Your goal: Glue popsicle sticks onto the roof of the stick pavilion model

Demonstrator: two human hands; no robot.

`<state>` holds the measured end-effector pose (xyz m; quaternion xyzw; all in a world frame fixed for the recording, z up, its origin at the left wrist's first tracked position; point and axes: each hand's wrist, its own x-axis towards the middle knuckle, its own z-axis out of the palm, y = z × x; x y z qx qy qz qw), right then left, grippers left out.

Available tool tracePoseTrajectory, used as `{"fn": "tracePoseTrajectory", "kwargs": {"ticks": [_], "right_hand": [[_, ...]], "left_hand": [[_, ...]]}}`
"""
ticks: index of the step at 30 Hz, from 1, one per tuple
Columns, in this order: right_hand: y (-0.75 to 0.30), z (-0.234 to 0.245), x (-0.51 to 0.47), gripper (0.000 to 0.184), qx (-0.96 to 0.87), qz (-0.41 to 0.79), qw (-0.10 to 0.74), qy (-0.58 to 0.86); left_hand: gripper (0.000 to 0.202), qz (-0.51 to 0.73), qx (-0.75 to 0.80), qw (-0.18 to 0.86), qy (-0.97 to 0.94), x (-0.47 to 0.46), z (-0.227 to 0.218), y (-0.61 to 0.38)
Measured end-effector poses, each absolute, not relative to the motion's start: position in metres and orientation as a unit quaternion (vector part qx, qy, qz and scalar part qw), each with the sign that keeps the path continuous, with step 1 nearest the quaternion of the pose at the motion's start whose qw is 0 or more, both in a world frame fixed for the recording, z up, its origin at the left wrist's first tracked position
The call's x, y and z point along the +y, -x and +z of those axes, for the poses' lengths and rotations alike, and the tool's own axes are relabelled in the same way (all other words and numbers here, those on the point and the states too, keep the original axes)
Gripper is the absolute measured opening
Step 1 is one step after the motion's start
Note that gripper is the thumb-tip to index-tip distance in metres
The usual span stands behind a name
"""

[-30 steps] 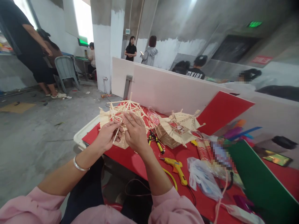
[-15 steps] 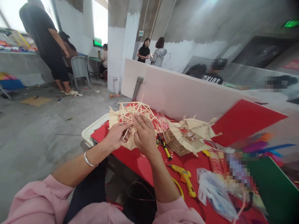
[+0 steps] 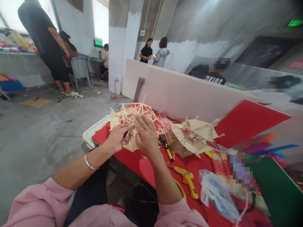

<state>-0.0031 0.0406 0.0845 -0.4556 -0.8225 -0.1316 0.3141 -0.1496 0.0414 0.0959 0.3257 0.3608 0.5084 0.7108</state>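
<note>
A pale lattice frame of matt wooden sticks (image 3: pixel 141 109) contrasts with a yellow plastic glue gun (image 3: pixel 187 179), glossy, crinkled white plastic bag (image 3: pixel 216 195) and shiny silver metal bangle (image 3: pixel 88 162).

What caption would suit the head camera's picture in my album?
Left hand pinching a thin stick, right hand beside it, stick framework beyond, yellow glue gun nearby.

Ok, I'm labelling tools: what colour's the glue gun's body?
Yellow; the glue gun shows best in the head view.

The stick frame (image 3: pixel 144 108) reaches my screen pale straw, the stick model (image 3: pixel 205 127) cream and tan in ribbed rows; I see a red table (image 3: pixel 138 166), yellow glue gun (image 3: pixel 192 189), black-and-yellow hand tool (image 3: pixel 168 152), green board (image 3: pixel 276 186), pink sleeves (image 3: pixel 44 195).
</note>
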Motion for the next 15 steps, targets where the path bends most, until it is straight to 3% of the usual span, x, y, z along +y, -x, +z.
{"fn": "tracePoseTrajectory", "kwargs": {"ticks": [15], "right_hand": [[0.0043,0.084,0.0414,0.061,-0.82,-0.136,0.317,0.457]], "left_hand": [[0.012,0.504,0.364,0.712,-0.327,0.0414,0.0955,0.1511]]}}
